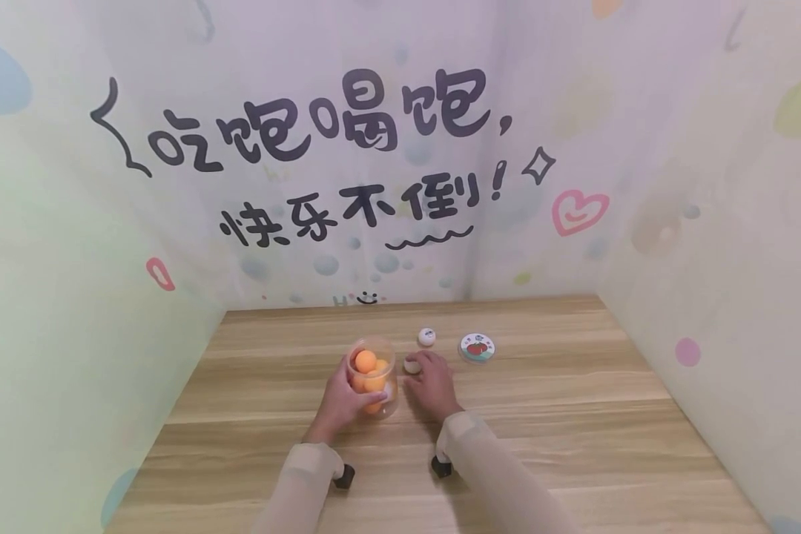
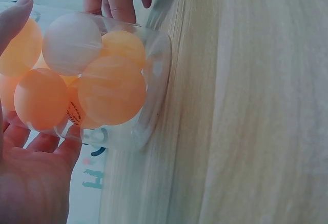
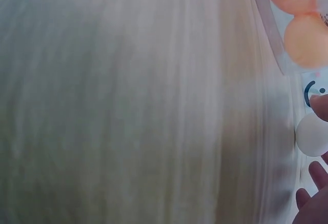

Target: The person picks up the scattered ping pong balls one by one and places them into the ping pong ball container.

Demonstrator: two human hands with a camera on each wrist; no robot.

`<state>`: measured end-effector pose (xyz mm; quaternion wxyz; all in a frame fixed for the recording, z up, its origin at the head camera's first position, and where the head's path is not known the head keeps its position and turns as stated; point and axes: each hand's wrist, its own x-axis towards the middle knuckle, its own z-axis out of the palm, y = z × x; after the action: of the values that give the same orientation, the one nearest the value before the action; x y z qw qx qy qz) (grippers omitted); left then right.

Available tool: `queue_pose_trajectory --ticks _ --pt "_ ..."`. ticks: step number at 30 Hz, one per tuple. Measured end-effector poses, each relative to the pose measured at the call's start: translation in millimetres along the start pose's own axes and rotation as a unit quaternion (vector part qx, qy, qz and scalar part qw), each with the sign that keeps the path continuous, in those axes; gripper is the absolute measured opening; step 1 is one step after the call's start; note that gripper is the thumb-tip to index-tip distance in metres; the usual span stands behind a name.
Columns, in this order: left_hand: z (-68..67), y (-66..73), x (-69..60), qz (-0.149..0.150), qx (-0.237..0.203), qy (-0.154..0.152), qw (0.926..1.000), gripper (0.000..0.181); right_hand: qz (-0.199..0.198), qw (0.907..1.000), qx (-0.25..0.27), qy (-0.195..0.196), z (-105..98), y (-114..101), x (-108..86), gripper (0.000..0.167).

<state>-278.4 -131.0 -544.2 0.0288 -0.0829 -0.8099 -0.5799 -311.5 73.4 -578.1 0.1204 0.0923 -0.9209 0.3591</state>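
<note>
My left hand (image 1: 339, 400) grips a clear plastic jar (image 1: 389, 406), thumb on the near side and fingers round the far side. Inside the jar are several orange ping-pong balls (image 2: 113, 90) and a white one (image 2: 72, 44). Just right of the jar, my right hand (image 1: 434, 382) has its thumb and fingers around a white ping-pong ball (image 3: 312, 134) low at the tabletop; part of that ball is hidden by the fingers. Another white ping-pong ball (image 1: 427, 337) lies behind the right hand.
A round tin (image 1: 477, 347) with a tomato picture on its lid sits right of the loose ball. The wooden table (image 1: 574, 415) meets printed walls at the back (image 1: 347, 259) and on both sides. Dark wrist devices (image 1: 343, 476) show at the sleeves.
</note>
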Motion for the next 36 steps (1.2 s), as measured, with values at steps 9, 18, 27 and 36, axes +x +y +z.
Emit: queue_pose_trajectory --ticks 9,18,27,36 --pt "-0.1 3.0 -1.4 0.0 0.008 -0.002 1.0 0.1 -0.006 0.9986 0.053 0.004 0.2 -7.1 -1.8 0.027" --pt "-0.2 4.4 -2.4 -0.001 0.01 0.0 1.0 0.1 -0.045 0.9986 0.024 -0.011 1.4 2.9 -3.6 0.032" --pt "0.2 3.8 -1.9 -0.001 0.007 -0.001 1.0 0.099 -0.03 0.9984 0.023 -0.042 -5.4 14.2 -6.1 0.046" --pt "0.9 2.9 -1.8 0.004 0.009 0.004 0.9999 0.097 -0.035 0.9965 0.056 -0.052 -11.4 19.8 -9.6 0.051"
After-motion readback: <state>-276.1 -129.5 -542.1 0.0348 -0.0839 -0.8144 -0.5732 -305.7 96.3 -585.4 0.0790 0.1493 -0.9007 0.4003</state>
